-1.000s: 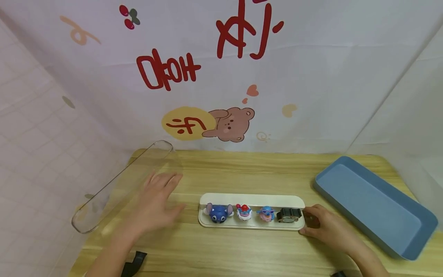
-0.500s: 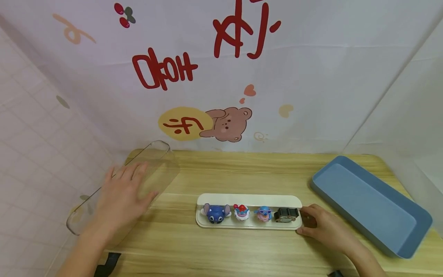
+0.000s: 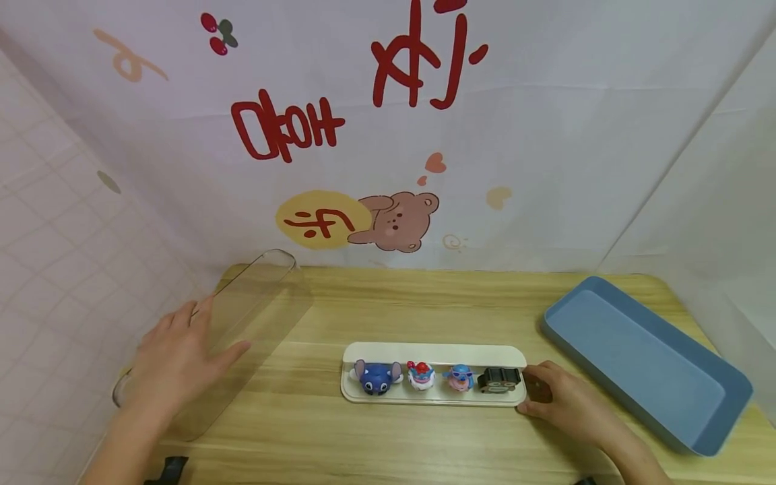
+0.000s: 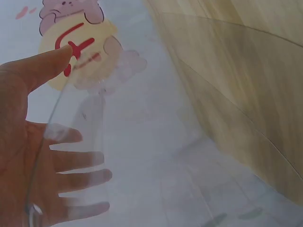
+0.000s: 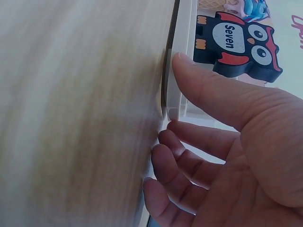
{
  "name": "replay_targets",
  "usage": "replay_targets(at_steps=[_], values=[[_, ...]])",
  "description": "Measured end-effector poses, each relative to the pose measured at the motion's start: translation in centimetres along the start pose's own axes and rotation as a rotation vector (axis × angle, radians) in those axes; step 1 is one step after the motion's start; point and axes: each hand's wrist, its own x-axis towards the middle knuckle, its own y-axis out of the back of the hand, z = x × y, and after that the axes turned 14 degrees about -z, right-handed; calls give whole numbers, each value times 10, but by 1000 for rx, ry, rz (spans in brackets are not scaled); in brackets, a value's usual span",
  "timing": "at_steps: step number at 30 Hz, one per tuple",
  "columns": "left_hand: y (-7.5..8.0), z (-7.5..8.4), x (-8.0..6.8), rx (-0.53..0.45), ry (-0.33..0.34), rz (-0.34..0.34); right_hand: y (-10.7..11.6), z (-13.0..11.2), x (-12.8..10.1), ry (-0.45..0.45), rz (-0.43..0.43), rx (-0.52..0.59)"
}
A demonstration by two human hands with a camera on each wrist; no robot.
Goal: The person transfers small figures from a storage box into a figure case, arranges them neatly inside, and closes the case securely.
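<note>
A long white display base rests on the table, carrying a row of small figures: a blue big-eared figure, a white one with a red top, a blue one in sunglasses and a black owl block marked "Seven". My right hand holds the base's right end, thumb at its rim and fingers curled against the end. At the left stands a long clear cover. My left hand is at its outer side, fingers straight and spread, seen through the clear wall in the left wrist view.
A blue-grey rectangular tray lies at an angle on the table's right. Behind the wooden table hangs a printed white cloth, with more cloth at both sides. A black strap piece lies by the left front edge.
My left hand has moved left from the table's middle-left to the far side of the clear cover. The right hand stays at the base's end. The view has shifted slightly.
</note>
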Motion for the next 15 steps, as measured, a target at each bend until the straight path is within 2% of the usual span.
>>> replay_targets(at_steps=[8, 15], values=[[-2, -16, -14, -26, 94, -32, 1, 1, 0, 0, -7, 1], [-6, -24, -31, -39, 116, 10, 1, 0, 0, -8, -15, -7]])
